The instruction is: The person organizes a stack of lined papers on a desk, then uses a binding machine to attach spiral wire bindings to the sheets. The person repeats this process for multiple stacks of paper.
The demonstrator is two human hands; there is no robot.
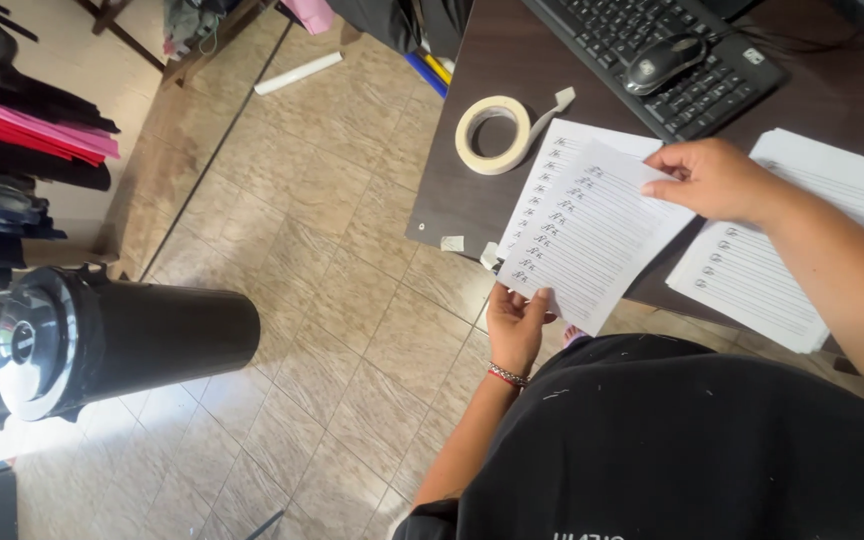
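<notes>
Sheet point(592, 235): over the desk point(452, 190) edge, above another page.
Left hand point(517, 325): pinched shut on the sheet's near corner.
Right hand point(714, 180): fingers closed on its far edge.
Handling: light, floppy, creases easily (best held by opposite edges).
Unclear: printed lines too small to read; stack point(802, 240) partly hidden behind the forearm.

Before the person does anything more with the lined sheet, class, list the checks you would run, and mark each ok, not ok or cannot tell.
1. Left hand pinches the lined sheet at its lower corner: ok.
2. Right hand grips the sheet's upper right edge: ok.
3. Sheet held flat, without creases: ok.
4. Tape roll lies on the desk, apart from the sheet: ok.
5. Paper stack rests fully on the desk: not ok, its edge overhangs.
6. Whether more sheets lie underneath: ok, one shows.
</notes>
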